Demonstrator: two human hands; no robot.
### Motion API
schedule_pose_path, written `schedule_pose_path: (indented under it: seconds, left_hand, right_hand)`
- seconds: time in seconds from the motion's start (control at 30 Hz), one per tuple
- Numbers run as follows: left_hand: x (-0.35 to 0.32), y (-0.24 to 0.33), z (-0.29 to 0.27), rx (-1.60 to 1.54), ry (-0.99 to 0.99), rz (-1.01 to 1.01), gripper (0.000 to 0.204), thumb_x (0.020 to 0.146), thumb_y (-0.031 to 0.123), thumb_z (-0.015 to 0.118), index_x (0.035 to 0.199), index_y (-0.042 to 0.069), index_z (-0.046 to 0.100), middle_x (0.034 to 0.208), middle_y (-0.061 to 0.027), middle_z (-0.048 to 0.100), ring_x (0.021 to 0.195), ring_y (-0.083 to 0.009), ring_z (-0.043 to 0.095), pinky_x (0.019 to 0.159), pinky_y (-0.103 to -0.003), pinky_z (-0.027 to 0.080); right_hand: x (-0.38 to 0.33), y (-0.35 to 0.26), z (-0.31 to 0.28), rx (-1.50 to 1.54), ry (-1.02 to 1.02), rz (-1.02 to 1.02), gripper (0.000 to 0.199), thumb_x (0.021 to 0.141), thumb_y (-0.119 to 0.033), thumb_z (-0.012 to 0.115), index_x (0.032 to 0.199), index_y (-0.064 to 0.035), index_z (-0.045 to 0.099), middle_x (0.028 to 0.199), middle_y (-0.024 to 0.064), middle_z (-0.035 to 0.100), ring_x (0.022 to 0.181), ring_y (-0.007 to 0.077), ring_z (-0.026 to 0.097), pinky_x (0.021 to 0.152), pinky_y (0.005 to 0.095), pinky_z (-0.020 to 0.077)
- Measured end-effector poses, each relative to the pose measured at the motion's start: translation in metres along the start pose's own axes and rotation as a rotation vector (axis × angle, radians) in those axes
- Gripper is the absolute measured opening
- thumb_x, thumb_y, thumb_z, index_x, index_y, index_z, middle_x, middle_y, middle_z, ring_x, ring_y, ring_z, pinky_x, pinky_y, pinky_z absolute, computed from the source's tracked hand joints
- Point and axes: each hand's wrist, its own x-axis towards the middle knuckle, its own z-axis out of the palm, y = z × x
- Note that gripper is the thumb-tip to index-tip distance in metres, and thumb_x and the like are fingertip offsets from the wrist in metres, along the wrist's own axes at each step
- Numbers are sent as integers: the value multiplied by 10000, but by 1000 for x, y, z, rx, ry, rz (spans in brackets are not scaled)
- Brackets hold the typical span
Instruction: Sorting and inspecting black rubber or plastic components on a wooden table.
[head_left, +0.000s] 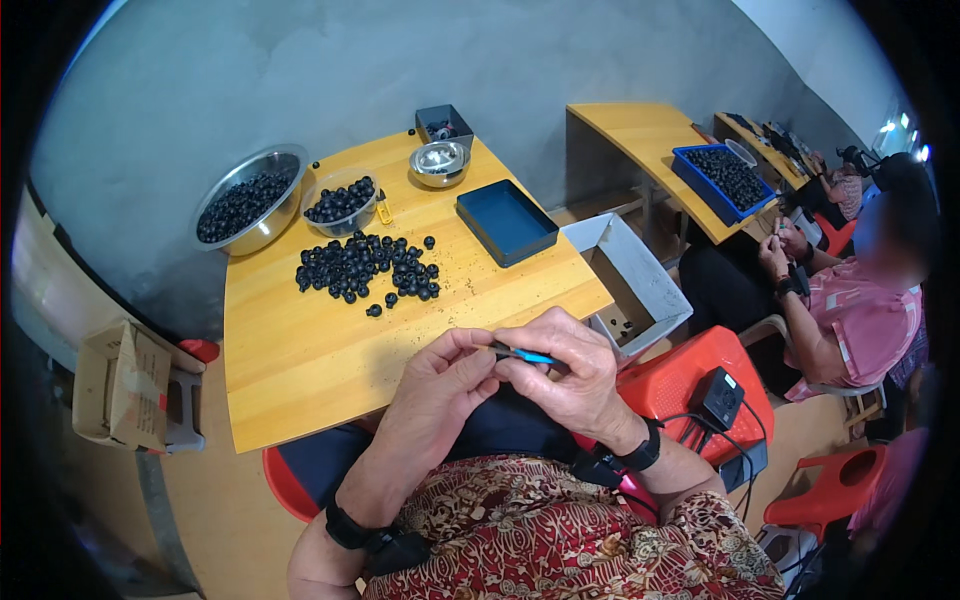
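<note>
Just past the table's near edge, above my lap, my two hands meet. My right hand (572,368) is closed round a small tool with a blue handle and a dark tip (532,356); its exact kind is unclear. The tip reaches the fingertips of my left hand (440,378), which are pinched together. Whatever they hold is too small or hidden to name. Beyond my hands, a loose heap of round black knob-like pieces (345,265) lies on the yellow wooden table (290,375), with dark crumbs scattered around it.
A steel basin (262,232) and a clear tub (345,225) hold more black pieces, beside a yellow cutter (384,207). A steel bowl (440,178), grey box (452,113) and dark tray (505,232) stand farther right. Right are a white bin (665,300), red stool (650,385) and seated co-worker (850,320).
</note>
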Motion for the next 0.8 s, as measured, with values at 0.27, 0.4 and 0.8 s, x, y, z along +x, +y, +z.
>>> schedule_pose_path:
  seconds: [0.27, 0.4, 0.8]
  left_hand:
    - [2, 1, 2, -64, 8, 11, 193, 885, 30, 622, 1075, 46, 594, 970, -51, 639, 892, -132, 607, 835, -275, 479]
    - [0, 1, 8, -76, 18, 39, 168, 875, 20, 630, 1038, 45, 597, 958, -42, 627, 913, -130, 597, 840, -276, 476]
    - [3, -2, 1, -109, -39, 89, 173, 884, 76, 645, 1049, 58, 596, 989, -50, 640, 945, -155, 618, 854, -303, 502]
  right_hand:
    - [0, 2, 0, -12, 29, -63, 294, 715, 6, 737, 1006, -3, 699, 819, 87, 649, 695, 181, 622, 599, 281, 489]
    - [-1, 0, -3, -176, 19, -245, 286, 717, 18, 715, 999, -19, 689, 826, 86, 642, 702, 214, 628, 598, 308, 505]
    - [-2, 6, -6, -281, 80, -352, 357, 676, -81, 788, 1013, -24, 687, 821, 67, 624, 625, 200, 576, 549, 299, 475]
